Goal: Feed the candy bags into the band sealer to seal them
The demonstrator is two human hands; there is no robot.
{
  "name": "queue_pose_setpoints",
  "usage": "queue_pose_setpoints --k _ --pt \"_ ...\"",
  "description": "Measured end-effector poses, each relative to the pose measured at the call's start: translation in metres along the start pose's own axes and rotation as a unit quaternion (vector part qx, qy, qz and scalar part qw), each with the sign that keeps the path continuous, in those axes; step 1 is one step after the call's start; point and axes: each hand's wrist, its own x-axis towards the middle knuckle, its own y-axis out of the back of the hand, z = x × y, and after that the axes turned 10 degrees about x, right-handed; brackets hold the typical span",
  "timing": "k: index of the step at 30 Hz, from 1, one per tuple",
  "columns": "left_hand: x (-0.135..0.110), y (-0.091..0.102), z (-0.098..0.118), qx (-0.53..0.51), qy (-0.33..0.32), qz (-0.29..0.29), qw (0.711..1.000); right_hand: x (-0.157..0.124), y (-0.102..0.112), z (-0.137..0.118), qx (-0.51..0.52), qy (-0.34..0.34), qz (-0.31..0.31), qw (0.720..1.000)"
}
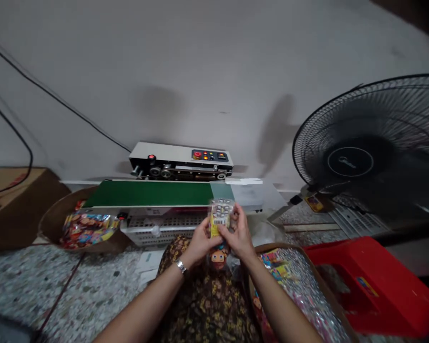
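Between both hands is a clear plastic packet with a yellow label and a barcode, held upright above the lap. My left hand grips its left side. My right hand pinches the right side, its thumb across the front. Just below the hands hangs a brown cartoon-face piece; whether it belongs to the packet I cannot tell. Directly behind the packet lies the green conveyor belt of a sealing machine, whose panel lights are lit.
A box of shiny packets stands by my right forearm, beside a red plastic bin. At left, a round container holds colourful packets near a cardboard box. A large fan stands at right. A white perforated basket sits under the belt.
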Motion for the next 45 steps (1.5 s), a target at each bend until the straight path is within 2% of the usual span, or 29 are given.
queue_pose_setpoints --k 3,9,16,18,20,24,27,31,34,38,42,45 --pt "-0.008 0.026 0.01 -0.018 -0.019 0.079 0.997 -0.003 -0.028 -0.008 -0.08 0.049 0.019 0.995" --pt "-0.015 0.077 0.027 0.002 -0.033 0.189 0.981 -0.001 -0.082 -0.02 -0.136 0.094 -0.092 0.982" --pt "-0.027 0.115 0.044 0.043 -0.019 0.259 0.965 0.005 -0.126 -0.017 -0.163 0.168 -0.157 0.959" --pt "-0.033 0.121 0.049 0.041 -0.022 0.258 0.965 0.006 -0.133 -0.015 -0.153 0.164 -0.166 0.96" --pt "-0.039 0.124 0.055 0.0 -0.033 0.231 0.972 0.007 -0.136 -0.014 -0.132 0.14 -0.17 0.967" --pt "-0.044 0.118 0.06 -0.112 -0.046 0.15 0.981 0.011 -0.128 -0.011 -0.072 0.098 -0.175 0.977" --pt "-0.035 0.104 0.055 -0.132 -0.048 0.131 0.981 0.015 -0.111 -0.01 -0.075 0.108 -0.164 0.978" --pt "-0.012 0.079 0.042 -0.099 -0.053 0.17 0.979 0.024 -0.081 -0.012 -0.078 0.113 -0.151 0.979" --pt "0.004 0.058 0.034 -0.092 -0.046 0.196 0.975 0.031 -0.06 -0.009 -0.029 0.064 -0.139 0.988" --pt "0.017 0.037 0.028 -0.111 -0.029 0.191 0.975 0.036 -0.038 0.002 0.027 0.014 -0.135 0.99" --pt "0.025 0.028 0.025 -0.137 -0.017 0.202 0.97 0.042 -0.03 0.013 0.089 -0.017 -0.126 0.988" --pt "0.03 0.03 0.026 -0.123 -0.017 0.227 0.966 0.047 -0.026 0.016 0.087 -0.009 -0.103 0.991"
